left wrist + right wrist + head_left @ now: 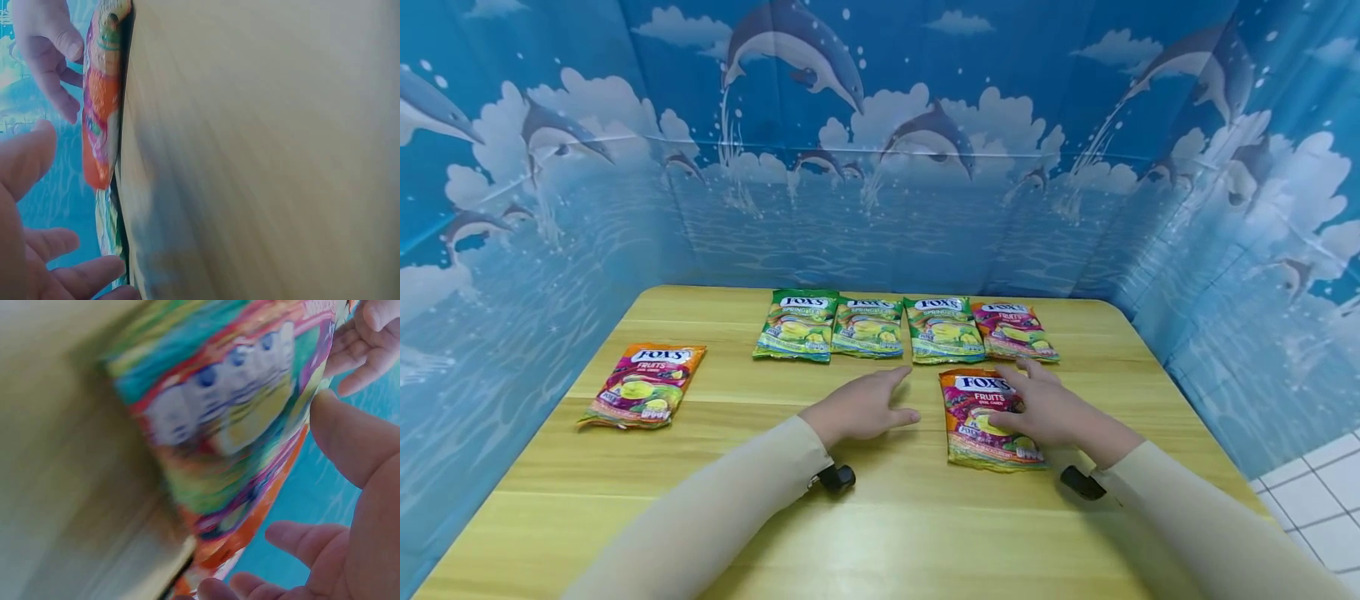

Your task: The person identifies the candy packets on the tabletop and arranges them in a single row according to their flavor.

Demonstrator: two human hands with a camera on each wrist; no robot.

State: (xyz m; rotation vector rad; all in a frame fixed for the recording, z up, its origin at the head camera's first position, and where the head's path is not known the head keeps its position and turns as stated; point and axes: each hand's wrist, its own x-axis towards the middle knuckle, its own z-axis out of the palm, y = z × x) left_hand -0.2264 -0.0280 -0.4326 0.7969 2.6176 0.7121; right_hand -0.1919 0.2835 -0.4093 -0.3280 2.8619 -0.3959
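Note:
A pink and orange bag of fruit candy (973, 429) lies face up on the wooden table in the head view. Over its right side hovers my right hand (1048, 412), fingers spread and thumb pointing inward across the bag. In the right wrist view the thumb and fingers stand apart around the side of the candy bag (237, 412), not gripping it. To the left of this bag, my left hand (865, 406) reaches forward with thumb and fingers apart, holding nothing. The left wrist view shows the same bag (103, 94) edge-on, beyond the left fingers.
Along the back of the table (880, 533) lie three green candy bags (797, 327), (868, 329), (943, 331) and a pink fruit candy bag (1013, 332) in a row. Another pink bag (643, 387) lies at the left. A dolphin-print curtain (880, 225) surrounds the table.

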